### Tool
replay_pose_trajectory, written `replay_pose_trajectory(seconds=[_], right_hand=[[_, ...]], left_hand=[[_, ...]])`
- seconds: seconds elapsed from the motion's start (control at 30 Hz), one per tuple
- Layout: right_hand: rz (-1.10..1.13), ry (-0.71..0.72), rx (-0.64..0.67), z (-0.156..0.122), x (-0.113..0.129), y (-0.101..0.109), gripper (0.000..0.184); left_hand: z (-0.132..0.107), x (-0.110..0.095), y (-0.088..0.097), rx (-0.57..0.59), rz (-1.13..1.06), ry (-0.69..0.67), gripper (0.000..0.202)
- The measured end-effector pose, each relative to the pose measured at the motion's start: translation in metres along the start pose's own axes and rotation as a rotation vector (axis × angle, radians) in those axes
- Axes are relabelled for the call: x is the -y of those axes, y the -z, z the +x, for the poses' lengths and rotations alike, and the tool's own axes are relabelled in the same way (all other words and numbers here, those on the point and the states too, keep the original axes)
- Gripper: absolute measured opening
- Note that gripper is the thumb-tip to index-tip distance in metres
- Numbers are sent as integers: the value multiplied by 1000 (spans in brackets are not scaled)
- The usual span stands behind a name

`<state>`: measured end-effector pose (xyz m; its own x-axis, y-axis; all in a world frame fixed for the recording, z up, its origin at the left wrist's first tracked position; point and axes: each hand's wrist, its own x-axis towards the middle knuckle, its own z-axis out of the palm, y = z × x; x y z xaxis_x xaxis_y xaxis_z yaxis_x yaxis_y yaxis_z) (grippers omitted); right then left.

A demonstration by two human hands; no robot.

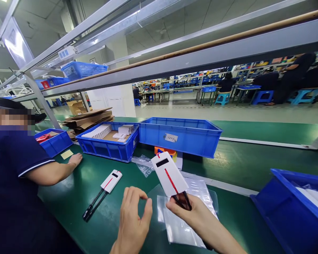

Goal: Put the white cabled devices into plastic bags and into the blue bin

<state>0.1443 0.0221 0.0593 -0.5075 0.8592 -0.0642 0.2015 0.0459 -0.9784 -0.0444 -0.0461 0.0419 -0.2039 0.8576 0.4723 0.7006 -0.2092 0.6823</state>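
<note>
My right hand [187, 208] is closed around the black leads of a white device [170, 174], holding it up above the bench. The device is a flat box with a small dark window, a red stripe down its face and a red tab at its top. My left hand [134, 215] is raised to the left of it, holding nothing, fingers curved and the thumb apart. A second white device [111, 181] of the same kind lies on the green bench, its black leads stretched toward me. Under my right hand are clear plastic bags [184, 229].
Along the back stand a blue bin [108, 151] of white boxes and another blue bin [180, 137] with a label. A third blue bin [294, 208] is at right. At left a co-worker's arm [53, 171] rests on the bench near a yellow note [67, 154]. A shelf rail [175, 60] crosses above.
</note>
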Motion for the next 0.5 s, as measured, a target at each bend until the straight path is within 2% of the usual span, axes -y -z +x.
replay_pose_trajectory(seconds=[0.07, 0.17, 0.23, 0.33, 0.43, 0.5], right_hand=[[3, 6, 15, -1, -2, -4, 38], [39, 23, 53, -2, -3, -10, 36], [67, 34, 88, -2, -4, -10, 35], [44, 33, 12, 0, -3, -5, 35], [-26, 16, -143, 2, -1, 2, 35], [-15, 11, -163, 1, 3, 4, 34]], left_hand=[[0, -9, -6, 60, -49, -9, 20], [5, -19, -10, 223, -203, 122, 21], [9, -22, -8, 282, -287, 197, 25], [8, -20, -3, 211, -268, 178, 28], [-2, -16, 2, 148, -216, 57, 30], [-7, -13, 6, 145, -235, -28, 29]])
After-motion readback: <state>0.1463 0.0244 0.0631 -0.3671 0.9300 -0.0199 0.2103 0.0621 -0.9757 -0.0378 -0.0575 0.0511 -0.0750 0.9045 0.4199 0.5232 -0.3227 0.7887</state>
